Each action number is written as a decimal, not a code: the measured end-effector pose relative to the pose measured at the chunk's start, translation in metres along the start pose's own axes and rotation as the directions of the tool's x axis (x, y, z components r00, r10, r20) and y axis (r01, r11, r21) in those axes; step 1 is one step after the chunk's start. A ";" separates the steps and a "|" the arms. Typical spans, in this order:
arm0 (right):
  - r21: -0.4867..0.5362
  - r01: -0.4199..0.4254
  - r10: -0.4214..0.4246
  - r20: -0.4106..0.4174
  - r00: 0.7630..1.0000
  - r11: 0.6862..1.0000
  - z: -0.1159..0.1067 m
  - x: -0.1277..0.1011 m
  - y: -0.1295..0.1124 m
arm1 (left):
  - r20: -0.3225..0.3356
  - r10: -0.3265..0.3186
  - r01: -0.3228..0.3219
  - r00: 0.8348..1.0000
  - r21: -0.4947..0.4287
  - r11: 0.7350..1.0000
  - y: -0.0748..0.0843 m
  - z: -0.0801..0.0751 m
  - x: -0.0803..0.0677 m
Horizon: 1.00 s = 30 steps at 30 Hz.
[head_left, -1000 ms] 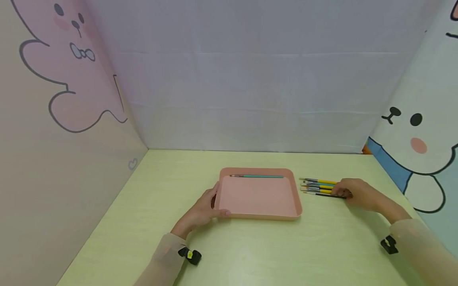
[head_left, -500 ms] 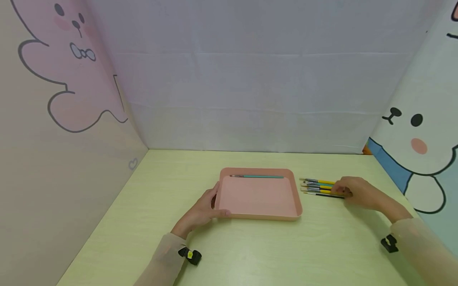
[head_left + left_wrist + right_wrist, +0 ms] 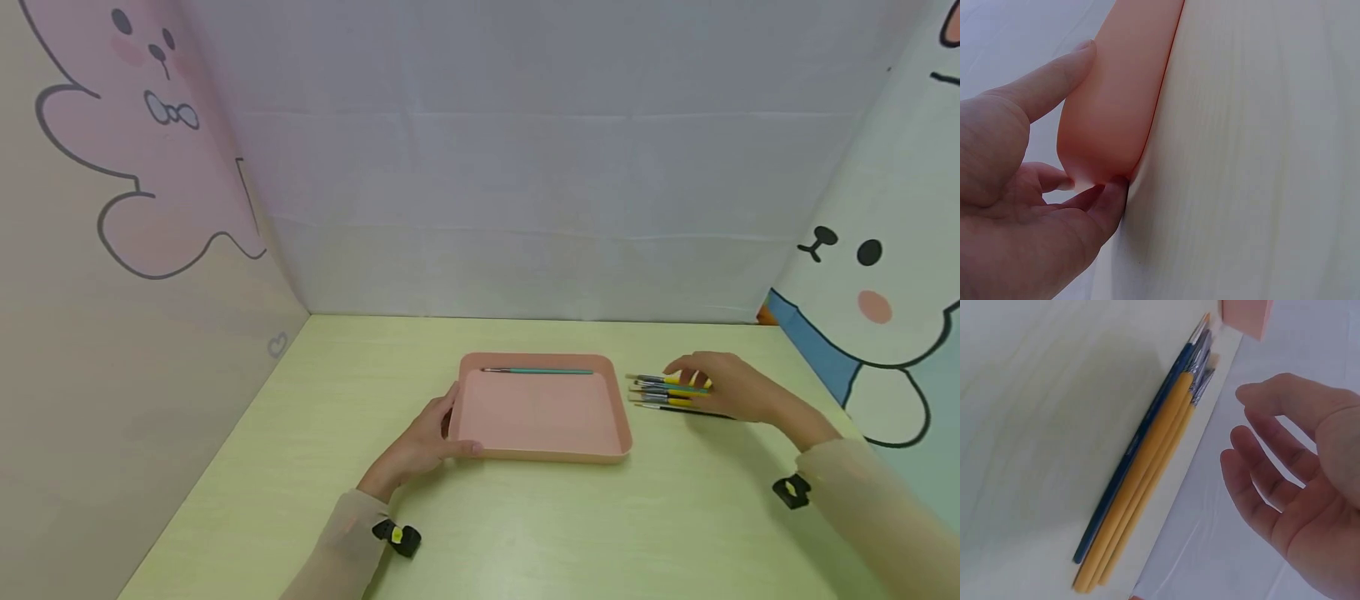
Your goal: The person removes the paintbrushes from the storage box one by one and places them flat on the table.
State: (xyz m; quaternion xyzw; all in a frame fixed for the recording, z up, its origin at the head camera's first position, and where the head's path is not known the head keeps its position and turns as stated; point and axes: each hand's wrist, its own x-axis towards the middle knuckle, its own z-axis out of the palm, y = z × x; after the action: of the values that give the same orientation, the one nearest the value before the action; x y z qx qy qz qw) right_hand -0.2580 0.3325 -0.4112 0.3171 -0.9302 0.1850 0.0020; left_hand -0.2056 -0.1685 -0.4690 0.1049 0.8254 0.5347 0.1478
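A pink tray [image 3: 542, 455] lies mid-table with one teal brush [image 3: 540, 371] along its far wall. My left hand [image 3: 429, 435] grips the tray's near left corner [image 3: 1116, 94]; in the left wrist view the left hand [image 3: 1069, 119] has its thumb on the rim and its fingers curled round the corner. Right of the tray lie several paint brushes [image 3: 660, 392] with yellow, teal and dark handles, bristles toward the tray. My right hand [image 3: 716, 385] hovers over their handles. The right wrist view shows the right hand [image 3: 1260, 437] with relaxed fingers holding nothing, apart from the brushes [image 3: 1147, 462].
The pale green table [image 3: 525, 533] is walled on three sides by cloth panels with cartoon animals. A corner of the tray [image 3: 1246, 315] shows just past the brush tips in the right wrist view.
My right hand has left the dark brush handle and moved left and farther back over the bundle. The left hand, tray and teal brush have stayed put.
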 end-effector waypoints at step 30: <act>0.160 0.108 -0.112 0.015 0.994 0.981 0.011 0.098 -0.069 | 0.016 0.027 -0.027 1.000 -0.008 1.000 -0.002 -0.001 0.002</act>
State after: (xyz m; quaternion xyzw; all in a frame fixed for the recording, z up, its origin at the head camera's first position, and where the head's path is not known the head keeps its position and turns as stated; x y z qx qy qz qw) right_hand -0.2943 0.2212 -0.3861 0.3694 -0.8934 0.2544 -0.0240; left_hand -0.2075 -0.1691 -0.4705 0.1198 0.8207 0.5388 0.1477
